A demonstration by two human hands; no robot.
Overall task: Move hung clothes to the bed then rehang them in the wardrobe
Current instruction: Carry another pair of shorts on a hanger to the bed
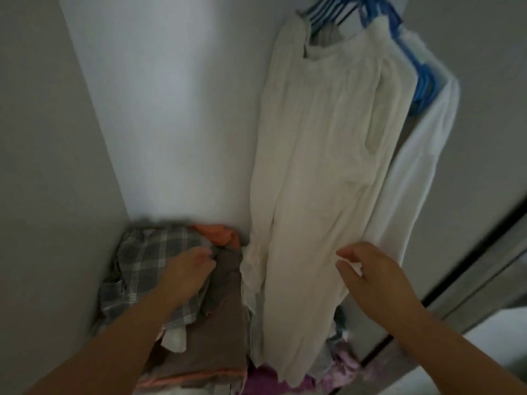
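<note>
**In the wardrobe, about to pull garments off the rail**

I'm facing the wardrobe; cream garment [322,172] hangs on blue hangers [328,12] w/ a white one [422,172] behind it. My right hand [373,277] pinches the cream hem btwn thumb & fingers. My left hand [185,269] rests, fingers loose, on the plaid cloth [145,258] in the folded pile below, gripping nothing. Prob. step one: taking hung clothes down. Next needs a reach up to the hooks, lift off the rail, then carry to the bed, which isn't in view.
</note>
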